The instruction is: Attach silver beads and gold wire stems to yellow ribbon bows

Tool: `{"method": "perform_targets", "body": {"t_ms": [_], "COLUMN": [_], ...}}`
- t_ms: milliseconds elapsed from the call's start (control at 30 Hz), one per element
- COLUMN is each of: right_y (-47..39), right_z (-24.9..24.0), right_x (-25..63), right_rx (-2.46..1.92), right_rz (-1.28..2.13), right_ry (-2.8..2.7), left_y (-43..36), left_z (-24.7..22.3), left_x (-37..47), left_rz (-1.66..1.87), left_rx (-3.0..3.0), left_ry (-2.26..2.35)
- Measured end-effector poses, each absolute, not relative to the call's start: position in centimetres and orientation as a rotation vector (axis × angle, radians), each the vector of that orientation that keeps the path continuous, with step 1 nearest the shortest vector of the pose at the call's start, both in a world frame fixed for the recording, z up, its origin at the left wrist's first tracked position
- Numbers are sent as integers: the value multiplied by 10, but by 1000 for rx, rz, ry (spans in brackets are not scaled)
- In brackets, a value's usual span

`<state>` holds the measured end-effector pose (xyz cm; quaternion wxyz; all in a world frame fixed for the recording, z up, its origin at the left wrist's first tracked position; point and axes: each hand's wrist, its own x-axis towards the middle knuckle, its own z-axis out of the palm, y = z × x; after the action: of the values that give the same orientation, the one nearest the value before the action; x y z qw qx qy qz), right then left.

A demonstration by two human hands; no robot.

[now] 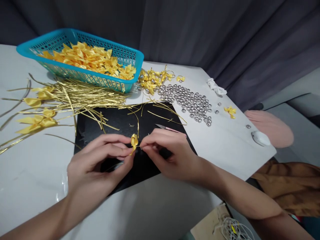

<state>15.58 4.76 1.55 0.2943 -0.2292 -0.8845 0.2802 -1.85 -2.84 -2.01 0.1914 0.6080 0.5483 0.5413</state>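
Between the thumb and fingers of my left hand is a small yellow ribbon flower, held upright over the black mat. My right hand pinches the end of a thin gold wire that comes out of the flower's side. The two hands are close together, with only a short stretch of wire between the fingertips. Just behind my right hand, scissors or a small blade with a pink handle lie on the mat, partly hidden by the knuckles.
A blue basket full of yellow ribbon pieces stands at the back left. Gold wire strips lie before it. Many silver bells or beads spread to the right, near finished-looking yellow flowers. A white mouse sits by the table's right edge.
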Motion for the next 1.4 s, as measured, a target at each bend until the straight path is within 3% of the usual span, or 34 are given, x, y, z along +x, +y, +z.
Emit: {"method": "perform_targets", "body": {"t_ms": [1000,1233,1400], "right_y": [42,57,62], "right_z": [2,14,12], "right_x": [155,152,152], "right_rx": [-501,-1125,-971], "right_rz": [908,1645,1926], "right_ry": [-2204,-1713,-1799], "left_y": [-23,-23,-21], "left_z": [-15,-13,-13], "left_x": [-20,-20,-20], "left_rz": [1356,1357,1360], "left_rx": [1844,1962,1906], "left_ry": [1386,1407,1434]}}
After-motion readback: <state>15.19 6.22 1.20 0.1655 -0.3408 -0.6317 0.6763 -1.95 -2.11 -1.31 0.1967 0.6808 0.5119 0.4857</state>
